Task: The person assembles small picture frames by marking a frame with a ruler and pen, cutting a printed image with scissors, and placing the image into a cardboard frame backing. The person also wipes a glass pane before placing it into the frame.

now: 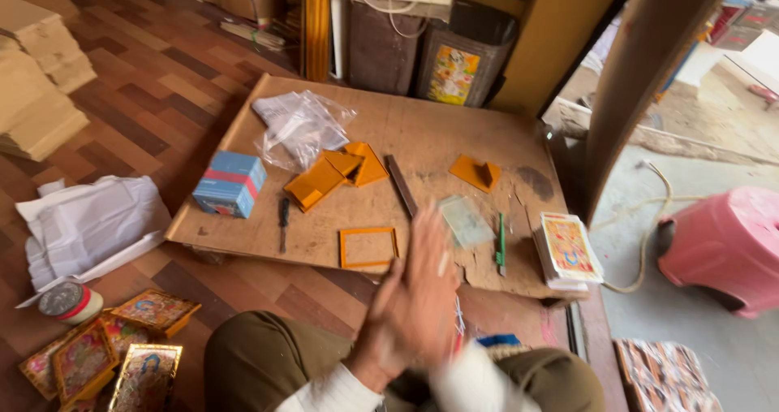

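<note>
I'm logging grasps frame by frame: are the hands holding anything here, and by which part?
It cannot be told: the hands are pressed together and motion-blurred above the wooden board, and nothing shows between them.

Hands (414, 298) pressed together, blurred, over board edge (243, 245); orange frame (368, 247) just beyond fingers (430, 229).

At the bottom centre of the frame the person's two bare hands are blurred into one shape, the left hand (406, 298) showing and the right hand (442, 314) mostly behind it. No ring or watch can be made out. White long sleeves (337, 392) end in cuffs at the wrists. Olive-brown trousers (260, 355) cover both knees along the bottom edge.
</note>
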`<state>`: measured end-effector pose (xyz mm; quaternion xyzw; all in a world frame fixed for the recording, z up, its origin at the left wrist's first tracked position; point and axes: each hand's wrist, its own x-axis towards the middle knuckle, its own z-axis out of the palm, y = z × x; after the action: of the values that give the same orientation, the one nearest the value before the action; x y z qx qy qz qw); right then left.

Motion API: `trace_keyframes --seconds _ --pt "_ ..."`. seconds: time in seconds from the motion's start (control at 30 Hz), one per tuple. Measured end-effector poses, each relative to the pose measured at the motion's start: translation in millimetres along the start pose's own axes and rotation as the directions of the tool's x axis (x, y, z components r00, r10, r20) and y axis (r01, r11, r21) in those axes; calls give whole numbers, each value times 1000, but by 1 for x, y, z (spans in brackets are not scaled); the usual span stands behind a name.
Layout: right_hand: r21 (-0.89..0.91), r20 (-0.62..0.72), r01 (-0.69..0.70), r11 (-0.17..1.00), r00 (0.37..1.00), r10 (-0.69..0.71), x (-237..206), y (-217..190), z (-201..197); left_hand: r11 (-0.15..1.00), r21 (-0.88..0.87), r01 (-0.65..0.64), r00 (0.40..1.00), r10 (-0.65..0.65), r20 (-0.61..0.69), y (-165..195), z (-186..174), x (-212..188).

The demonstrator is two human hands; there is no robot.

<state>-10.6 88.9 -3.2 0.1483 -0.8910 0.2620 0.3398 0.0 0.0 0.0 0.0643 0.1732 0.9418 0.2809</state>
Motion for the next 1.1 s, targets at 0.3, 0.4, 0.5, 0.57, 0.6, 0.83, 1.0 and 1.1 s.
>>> trace_keyframes --seconds 0.3,0.4,0.5,0.57,0.6,0.83,1.0,1.1 --pt "-8 148 49 999 988 -47 -67 -60 10 945 -315 -91 930 194 312 31 -14 20" --pt "171 169 -23 985 986 -7 -106 -66 -11 958 -285 -25 976 85 202 54 -5 10" --pt "520 52 -562 643 772 633 -107 -27 -42 942 -330 62 973 17 229 62 20 5" --pt "761 248 -593 261 639 729 -109 -13 -41 956 -284 80 968 -7 250 56 31 3" --pt "803 442 -596 -25 566 696 -105 -2 -38 960 -265 87 966 -16 258 51 33 1" --pt "670 89 -580 463 682 726 -110 -30 -43 668 730 -147 961 271 -55 44 10 -6" --pt "396 25 -86 914 996 83 -82 -78 -29 976 187 -114 992 100 81 25 21 -4" --pt "129 20 -54 990 998 52 -39 -77 -45 991 127 -34 999 33 6 12 30 -23"
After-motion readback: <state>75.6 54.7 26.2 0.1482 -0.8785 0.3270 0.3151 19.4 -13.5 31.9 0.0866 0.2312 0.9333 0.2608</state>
